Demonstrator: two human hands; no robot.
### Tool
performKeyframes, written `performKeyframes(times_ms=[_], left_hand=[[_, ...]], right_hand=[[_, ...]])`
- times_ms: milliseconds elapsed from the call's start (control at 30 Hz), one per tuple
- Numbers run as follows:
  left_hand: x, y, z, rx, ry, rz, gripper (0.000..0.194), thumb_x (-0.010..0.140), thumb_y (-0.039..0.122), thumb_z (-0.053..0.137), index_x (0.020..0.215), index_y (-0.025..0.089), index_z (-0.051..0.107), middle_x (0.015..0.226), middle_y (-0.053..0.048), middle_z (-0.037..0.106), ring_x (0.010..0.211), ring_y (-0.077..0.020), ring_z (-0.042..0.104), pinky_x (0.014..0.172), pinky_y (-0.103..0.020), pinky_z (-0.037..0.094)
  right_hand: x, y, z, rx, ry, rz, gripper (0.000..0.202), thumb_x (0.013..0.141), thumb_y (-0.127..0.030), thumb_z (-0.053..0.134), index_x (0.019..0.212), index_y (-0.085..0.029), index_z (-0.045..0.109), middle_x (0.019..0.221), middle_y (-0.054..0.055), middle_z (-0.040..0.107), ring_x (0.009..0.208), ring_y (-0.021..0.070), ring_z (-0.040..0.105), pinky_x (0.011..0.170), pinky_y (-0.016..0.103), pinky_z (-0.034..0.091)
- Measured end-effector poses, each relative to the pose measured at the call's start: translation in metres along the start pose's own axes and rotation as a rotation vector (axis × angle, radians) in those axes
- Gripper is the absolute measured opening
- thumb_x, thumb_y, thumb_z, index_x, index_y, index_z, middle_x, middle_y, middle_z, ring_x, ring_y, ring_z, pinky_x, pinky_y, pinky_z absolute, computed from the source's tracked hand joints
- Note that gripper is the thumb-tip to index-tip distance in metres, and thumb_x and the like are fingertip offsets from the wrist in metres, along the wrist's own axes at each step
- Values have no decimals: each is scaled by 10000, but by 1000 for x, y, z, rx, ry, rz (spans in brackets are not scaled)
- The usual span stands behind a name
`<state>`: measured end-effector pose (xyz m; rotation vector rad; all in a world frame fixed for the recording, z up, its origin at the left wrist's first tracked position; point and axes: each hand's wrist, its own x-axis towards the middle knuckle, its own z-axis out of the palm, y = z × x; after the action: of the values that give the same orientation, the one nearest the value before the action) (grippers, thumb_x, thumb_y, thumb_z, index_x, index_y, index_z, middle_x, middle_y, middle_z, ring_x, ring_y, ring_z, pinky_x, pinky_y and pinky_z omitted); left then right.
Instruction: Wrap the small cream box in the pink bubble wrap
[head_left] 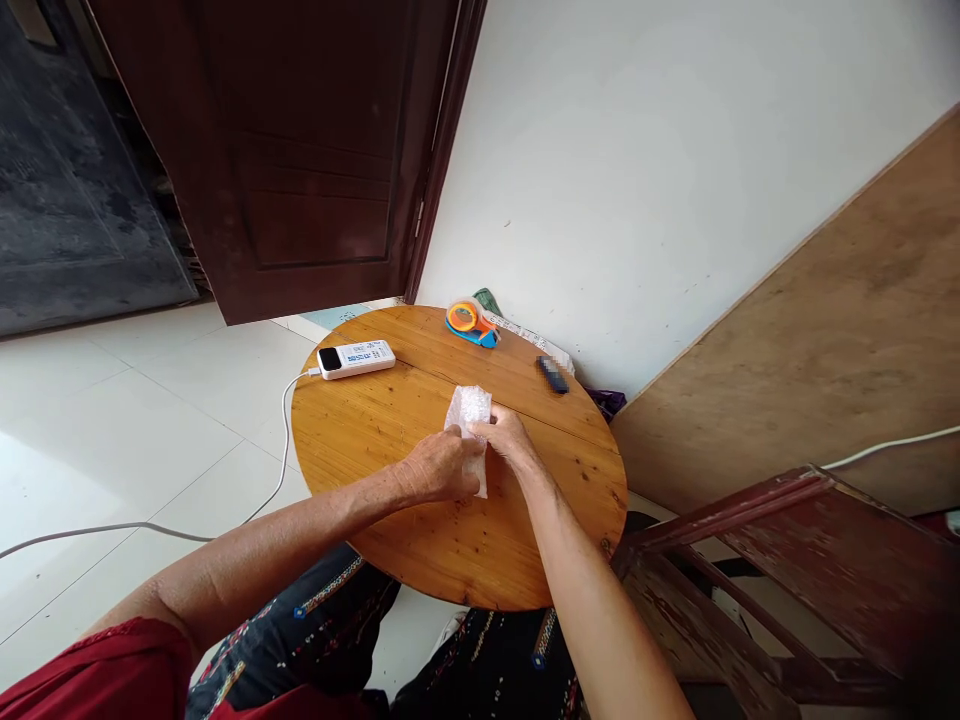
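Observation:
Between my hands, just above the round wooden table [420,410], is a whitish, see-through piece of bubble wrap [471,402]. My left hand [442,465] grips its near part, fingers curled into it. On its right side, my right hand [504,435] holds the wrap with the thumb laid across the front. Whether anything lies inside the wrap cannot be made out.
Behind the wrap lies an orange and blue tape dispenser [472,322]. A white power bank [357,360] with a cable [283,450] sits at the left. A dark blurred object [553,375] lies at the right. A reddish wooden chair [780,520] stands beside the table.

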<state>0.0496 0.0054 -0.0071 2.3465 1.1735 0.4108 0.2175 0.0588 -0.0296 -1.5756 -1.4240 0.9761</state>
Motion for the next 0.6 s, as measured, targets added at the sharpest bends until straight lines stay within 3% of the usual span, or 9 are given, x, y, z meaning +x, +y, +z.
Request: performKeyframes(times_ms=[167,367,600], left_hand=[[0,-5,9,-74,81,-39,436,736,255,617,1168,223,670,1030,-89,625,890,-240,643,833,-316,530],[-5,-11,21,-173,193,-28,518,726,244,636,1244,262,652,1010,-57,602,872,-206,618,852,-306,521],[-14,-14,32,-210,315,-31,441,744,225,650,1184,246,679,1045,-51,572,941,-199,582,899,-310,491]], right_hand=[[-16,-12,-1,99,-14,-106,233,595,-367,634,741,-195,574,681,-27,596,635,136,515,595,243,419],[-44,-13,-11,183,-71,-228,221,667,-358,686,754,-193,567,703,-34,563,664,128,488,644,245,414],[-69,-14,-18,2,-91,-325,143,753,-311,643,743,-190,570,709,-34,546,678,126,482,659,237,397]])
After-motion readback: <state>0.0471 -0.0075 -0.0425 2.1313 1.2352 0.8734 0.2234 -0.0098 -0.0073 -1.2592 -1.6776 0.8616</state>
